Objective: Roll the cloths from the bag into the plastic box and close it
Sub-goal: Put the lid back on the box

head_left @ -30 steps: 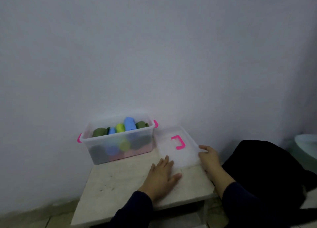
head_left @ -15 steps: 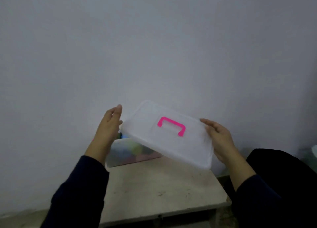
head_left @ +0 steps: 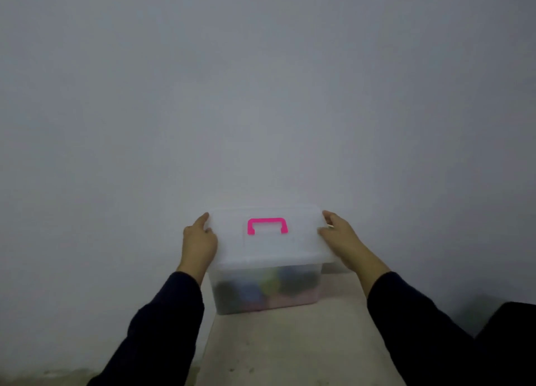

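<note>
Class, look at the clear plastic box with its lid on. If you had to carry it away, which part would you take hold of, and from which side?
Probably the pink handle in the middle of the lid, taken from above: it arches clear of the flat top, leaving room for fingers underneath. Whether the lid is latched cannot be told, so check first.

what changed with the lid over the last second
The lid was picked up off the table beside the plastic box, carried left and set on top of it. The left hand and right hand now hold its ends. The box and rolled cloths stayed put.
</note>
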